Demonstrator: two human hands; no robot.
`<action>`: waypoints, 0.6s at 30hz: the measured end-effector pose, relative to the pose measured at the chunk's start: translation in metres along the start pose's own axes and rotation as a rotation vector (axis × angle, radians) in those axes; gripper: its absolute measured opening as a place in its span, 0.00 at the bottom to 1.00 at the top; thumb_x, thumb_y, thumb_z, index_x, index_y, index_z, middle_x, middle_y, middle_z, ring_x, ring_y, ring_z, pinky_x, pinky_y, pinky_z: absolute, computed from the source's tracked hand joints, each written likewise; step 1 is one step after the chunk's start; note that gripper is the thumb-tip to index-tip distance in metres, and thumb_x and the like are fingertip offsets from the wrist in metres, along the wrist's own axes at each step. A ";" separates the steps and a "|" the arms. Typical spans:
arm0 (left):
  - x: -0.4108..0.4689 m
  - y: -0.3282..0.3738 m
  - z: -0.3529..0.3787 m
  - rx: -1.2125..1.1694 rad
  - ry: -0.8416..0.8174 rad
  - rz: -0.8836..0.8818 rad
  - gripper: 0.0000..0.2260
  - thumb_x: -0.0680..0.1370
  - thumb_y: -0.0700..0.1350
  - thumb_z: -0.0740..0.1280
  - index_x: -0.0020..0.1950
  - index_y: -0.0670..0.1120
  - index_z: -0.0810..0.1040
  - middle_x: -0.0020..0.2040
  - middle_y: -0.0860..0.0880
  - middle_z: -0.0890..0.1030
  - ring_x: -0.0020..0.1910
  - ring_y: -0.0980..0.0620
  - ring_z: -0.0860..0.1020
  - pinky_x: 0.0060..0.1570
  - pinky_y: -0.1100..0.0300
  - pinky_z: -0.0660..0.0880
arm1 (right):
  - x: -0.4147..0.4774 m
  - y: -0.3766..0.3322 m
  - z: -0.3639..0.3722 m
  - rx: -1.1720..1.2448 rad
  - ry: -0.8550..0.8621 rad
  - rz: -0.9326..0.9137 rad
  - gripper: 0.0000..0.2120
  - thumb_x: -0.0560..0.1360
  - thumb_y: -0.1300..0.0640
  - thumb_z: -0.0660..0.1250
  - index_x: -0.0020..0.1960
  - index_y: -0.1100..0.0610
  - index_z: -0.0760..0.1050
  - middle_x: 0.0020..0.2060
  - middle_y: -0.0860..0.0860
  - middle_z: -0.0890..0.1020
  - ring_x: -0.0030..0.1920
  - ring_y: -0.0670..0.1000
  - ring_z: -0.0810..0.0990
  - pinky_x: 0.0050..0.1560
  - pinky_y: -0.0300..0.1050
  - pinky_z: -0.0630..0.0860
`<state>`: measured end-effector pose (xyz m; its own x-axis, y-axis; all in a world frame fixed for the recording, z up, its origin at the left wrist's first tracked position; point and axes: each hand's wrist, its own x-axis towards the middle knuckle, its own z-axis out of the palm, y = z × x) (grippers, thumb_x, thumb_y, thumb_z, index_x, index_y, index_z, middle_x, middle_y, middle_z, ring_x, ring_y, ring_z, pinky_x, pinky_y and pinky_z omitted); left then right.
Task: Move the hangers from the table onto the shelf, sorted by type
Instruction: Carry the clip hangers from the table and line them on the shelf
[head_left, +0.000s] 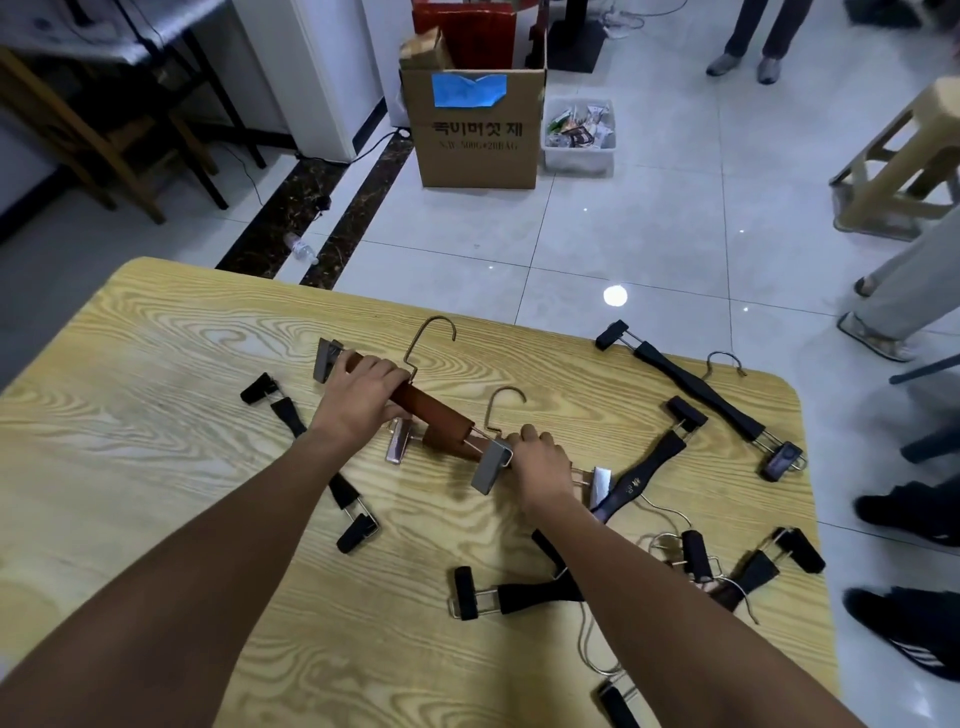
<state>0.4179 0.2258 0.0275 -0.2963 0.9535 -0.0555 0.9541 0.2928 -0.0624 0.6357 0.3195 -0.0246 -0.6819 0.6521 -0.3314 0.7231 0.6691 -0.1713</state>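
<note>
On the pale wood-grain bench (156, 415), the left hand (358, 397) clasps the bar of one brown wooden clip hanger (436, 410) and the right hand (540, 460) curls round a second brown wooden hanger (447, 447) beneath it; both look light and rigid, best held mid-bar, clear of the sliding clips.

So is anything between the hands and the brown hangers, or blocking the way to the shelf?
Nothing: the left hand grips the upper brown hanger, the right hand the lower brown hanger. The shelf is out of view.
</note>
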 end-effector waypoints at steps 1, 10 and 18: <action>-0.002 -0.002 0.000 -0.003 -0.009 -0.009 0.21 0.74 0.53 0.69 0.64 0.47 0.75 0.60 0.48 0.78 0.64 0.47 0.72 0.70 0.46 0.55 | 0.001 -0.002 0.001 -0.016 0.001 -0.020 0.19 0.75 0.71 0.60 0.64 0.61 0.69 0.61 0.57 0.71 0.60 0.60 0.71 0.54 0.52 0.70; -0.021 -0.016 -0.003 -0.020 -0.030 -0.053 0.23 0.74 0.54 0.68 0.66 0.48 0.73 0.62 0.49 0.76 0.67 0.49 0.70 0.71 0.48 0.53 | 0.005 -0.013 0.000 -0.106 0.081 -0.153 0.19 0.76 0.66 0.59 0.66 0.54 0.66 0.60 0.57 0.73 0.59 0.60 0.72 0.58 0.53 0.67; -0.042 -0.026 -0.033 -0.031 -0.045 -0.087 0.23 0.75 0.56 0.66 0.67 0.48 0.71 0.63 0.51 0.74 0.66 0.51 0.69 0.71 0.53 0.53 | 0.000 -0.010 -0.038 -0.089 0.176 -0.205 0.20 0.77 0.52 0.64 0.68 0.52 0.67 0.61 0.55 0.73 0.61 0.58 0.70 0.59 0.52 0.64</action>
<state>0.4071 0.1807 0.0641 -0.3786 0.9206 -0.0960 0.9256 0.3766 -0.0384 0.6244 0.3259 0.0128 -0.8269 0.5470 -0.1304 0.5613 0.8169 -0.1329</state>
